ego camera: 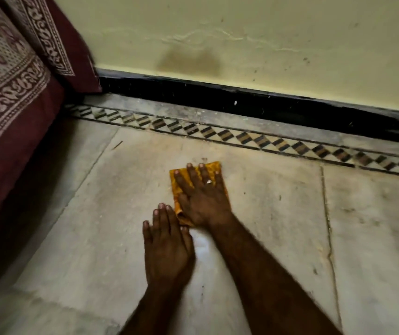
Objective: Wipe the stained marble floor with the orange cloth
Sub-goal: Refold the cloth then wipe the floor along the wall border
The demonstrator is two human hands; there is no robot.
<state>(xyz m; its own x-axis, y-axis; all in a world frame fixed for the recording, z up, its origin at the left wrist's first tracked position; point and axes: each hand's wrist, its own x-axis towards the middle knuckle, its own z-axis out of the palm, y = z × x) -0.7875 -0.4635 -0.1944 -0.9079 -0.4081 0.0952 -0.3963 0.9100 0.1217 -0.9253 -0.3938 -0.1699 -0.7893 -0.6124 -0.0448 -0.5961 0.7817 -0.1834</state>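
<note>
Marble floor (278,209) looks barely started to us. Our right hand (201,197) lies flat, fingers straight, pressing the folded orange cloth (214,166) onto it near the patterned border (217,134), with our left hand (167,247) flat on bare floor beside it. Dark specks (349,210) off to the right and grime along the border are left to do.

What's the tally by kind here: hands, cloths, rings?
Bare hands: 2, left hand and right hand
Folded orange cloth: 1, pressed under the right hand
Silver-coloured finger ring: 1, on the right hand
Total: 4
</note>
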